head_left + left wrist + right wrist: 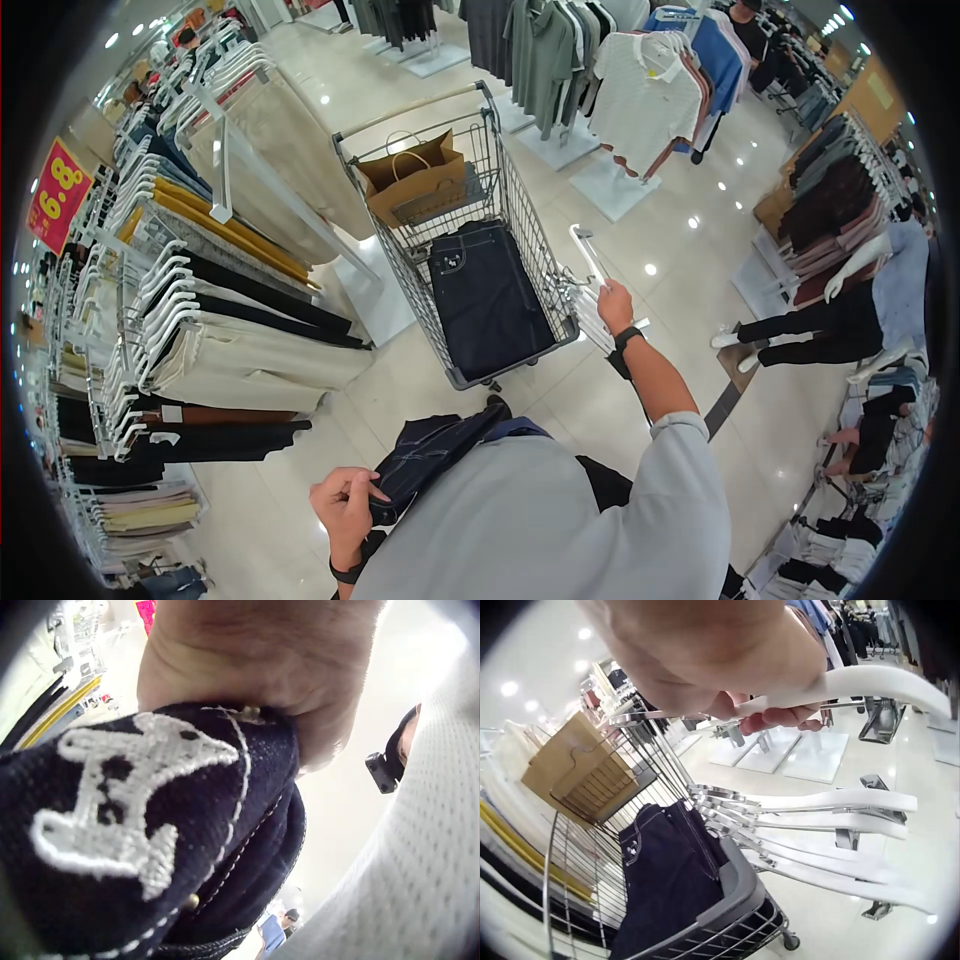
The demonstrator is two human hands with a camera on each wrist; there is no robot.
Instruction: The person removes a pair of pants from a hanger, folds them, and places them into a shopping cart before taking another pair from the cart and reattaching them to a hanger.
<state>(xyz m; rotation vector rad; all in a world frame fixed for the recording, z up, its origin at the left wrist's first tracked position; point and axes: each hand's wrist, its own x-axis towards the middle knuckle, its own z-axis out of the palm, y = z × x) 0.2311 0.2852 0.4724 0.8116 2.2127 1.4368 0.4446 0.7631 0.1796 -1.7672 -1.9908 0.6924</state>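
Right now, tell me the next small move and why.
Probably hook the white clip hanger onto the rim of the shopping cart: the right hand holds it close by, similar hangers cluster at its side, and the left hand grips a dark denim garment.

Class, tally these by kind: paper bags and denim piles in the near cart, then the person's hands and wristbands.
Paper bag: 1
Denim pile: 1
Hands: 2 (left hand, right hand)
Black wristbands: 2
Total: 6

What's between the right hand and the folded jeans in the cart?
Between the right hand and the jeans: the cart's side and some white hangers. The head view shows it.
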